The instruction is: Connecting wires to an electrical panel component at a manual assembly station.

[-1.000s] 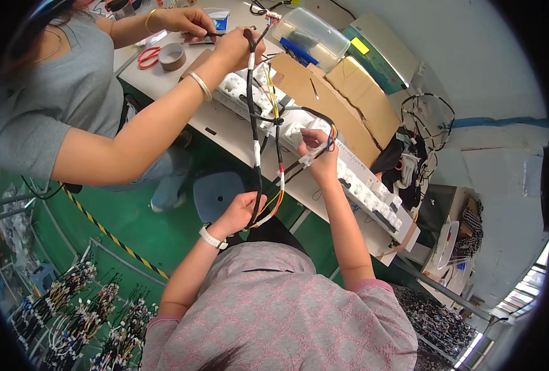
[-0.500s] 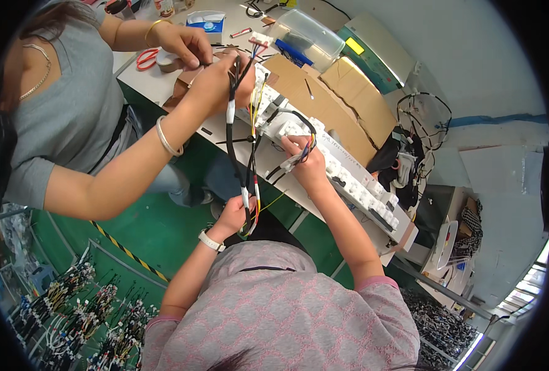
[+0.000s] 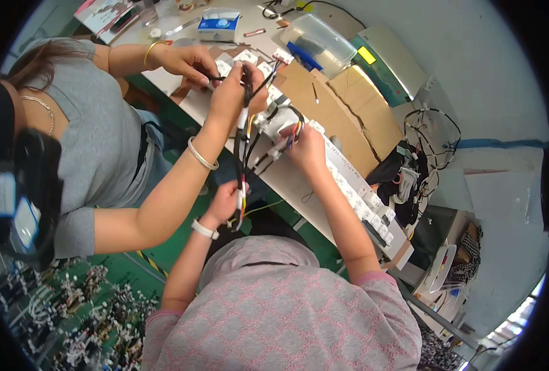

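A long workbench (image 3: pixel 348 185) runs diagonally across the frame's centre. At centre, a wire harness (image 3: pixel 244 142) hangs. The left hand (image 3: pixel 225 201) grips its lower end; the right hand (image 3: pixel 306 148) pinches its white connectors.

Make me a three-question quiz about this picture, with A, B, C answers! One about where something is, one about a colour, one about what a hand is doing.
1. Where is the blue and white box?
A. on the table
B. on the floor
C. in a hand

2. What colour is the floor?
A. red
B. green
C. white

3. What is the left hand doing?
A. resting flat on the table
B. holding scissors
C. gripping the wire bundle

Answers:
1 A, it sits on the table top at the far end.
2 B, green shows under the table.
3 C, its fingers close round the hanging wires.
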`<control>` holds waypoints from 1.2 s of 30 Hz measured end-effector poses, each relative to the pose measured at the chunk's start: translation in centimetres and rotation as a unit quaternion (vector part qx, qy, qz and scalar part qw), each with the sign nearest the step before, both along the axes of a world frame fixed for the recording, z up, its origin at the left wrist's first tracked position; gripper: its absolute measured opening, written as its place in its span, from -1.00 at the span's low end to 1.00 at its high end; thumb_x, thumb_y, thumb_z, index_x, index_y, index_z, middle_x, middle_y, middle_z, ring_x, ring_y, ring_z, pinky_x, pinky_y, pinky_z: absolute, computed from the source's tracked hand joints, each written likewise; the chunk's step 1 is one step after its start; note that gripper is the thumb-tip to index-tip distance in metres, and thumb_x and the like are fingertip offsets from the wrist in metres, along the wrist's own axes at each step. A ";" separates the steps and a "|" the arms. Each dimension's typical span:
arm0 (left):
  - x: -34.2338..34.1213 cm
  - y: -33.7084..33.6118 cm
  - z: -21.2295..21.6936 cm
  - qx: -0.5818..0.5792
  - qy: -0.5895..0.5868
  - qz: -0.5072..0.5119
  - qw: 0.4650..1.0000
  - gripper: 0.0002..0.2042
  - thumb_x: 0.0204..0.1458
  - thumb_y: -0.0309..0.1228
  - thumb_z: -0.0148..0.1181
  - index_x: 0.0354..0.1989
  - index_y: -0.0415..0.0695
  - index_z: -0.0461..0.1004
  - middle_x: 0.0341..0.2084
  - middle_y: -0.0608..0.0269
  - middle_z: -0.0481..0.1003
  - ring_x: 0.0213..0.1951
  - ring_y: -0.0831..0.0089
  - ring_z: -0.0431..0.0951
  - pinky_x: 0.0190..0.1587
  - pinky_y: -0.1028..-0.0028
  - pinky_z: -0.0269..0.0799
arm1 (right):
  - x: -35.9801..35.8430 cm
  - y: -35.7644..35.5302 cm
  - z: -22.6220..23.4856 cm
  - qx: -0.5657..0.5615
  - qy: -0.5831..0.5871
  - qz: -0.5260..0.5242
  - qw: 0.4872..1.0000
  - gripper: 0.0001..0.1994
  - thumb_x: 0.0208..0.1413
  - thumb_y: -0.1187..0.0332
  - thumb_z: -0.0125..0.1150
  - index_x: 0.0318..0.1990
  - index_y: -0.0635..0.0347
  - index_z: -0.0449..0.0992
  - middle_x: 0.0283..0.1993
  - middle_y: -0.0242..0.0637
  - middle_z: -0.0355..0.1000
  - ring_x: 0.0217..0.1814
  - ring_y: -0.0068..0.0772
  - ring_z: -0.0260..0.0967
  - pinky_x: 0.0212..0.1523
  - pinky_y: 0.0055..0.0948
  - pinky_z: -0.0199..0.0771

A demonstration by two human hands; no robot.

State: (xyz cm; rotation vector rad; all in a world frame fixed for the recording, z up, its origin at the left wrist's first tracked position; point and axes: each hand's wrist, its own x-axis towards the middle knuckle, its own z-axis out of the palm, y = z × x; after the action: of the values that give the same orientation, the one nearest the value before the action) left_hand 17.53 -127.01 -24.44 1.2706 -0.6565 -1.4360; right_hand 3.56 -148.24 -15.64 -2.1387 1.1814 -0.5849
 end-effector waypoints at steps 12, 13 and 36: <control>0.5 -4.1 0.2 -0.014 -0.114 0.044 0.992 -0.77 0.25 -0.34 0.04 -0.43 -0.17 0.47 -0.56 0.49 0.39 -0.52 0.72 0.28 -0.42 0.64 0.26 | -2.3 -0.1 -0.2 -0.250 0.079 0.001 0.965 -0.40 -0.35 0.21 0.57 -0.10 0.17 0.42 0.07 -0.06 0.32 0.08 0.06 0.25 0.04 -0.07 0.29; 1.1 -4.6 0.5 -0.012 -0.130 0.039 0.991 -0.76 0.26 -0.32 0.04 -0.42 -0.16 0.49 -0.56 0.49 0.40 -0.52 0.72 0.29 -0.42 0.64 0.26 | -2.9 1.4 0.1 -0.289 0.051 -0.013 0.956 -0.40 -0.36 0.22 0.58 -0.11 0.18 0.40 0.14 -0.04 0.29 0.13 0.06 0.23 0.04 -0.08 0.29; 7.9 -4.4 5.9 -0.055 -0.470 -0.109 0.874 -0.72 0.27 -0.28 0.05 -0.47 -0.17 0.35 -0.67 0.56 0.17 -0.60 0.77 0.13 -0.59 0.60 0.03 | 2.2 15.5 -57.8 0.132 0.215 0.052 0.966 -0.25 -0.12 0.13 0.43 0.20 0.29 0.23 0.11 0.08 0.35 0.16 0.08 0.35 0.13 -0.06 0.40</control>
State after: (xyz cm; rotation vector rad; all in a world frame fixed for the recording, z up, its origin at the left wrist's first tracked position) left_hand 25.41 -131.39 -18.55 1.8310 -1.5422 -0.8446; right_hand 5.80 -132.74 -73.47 -2.1329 1.2747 0.0921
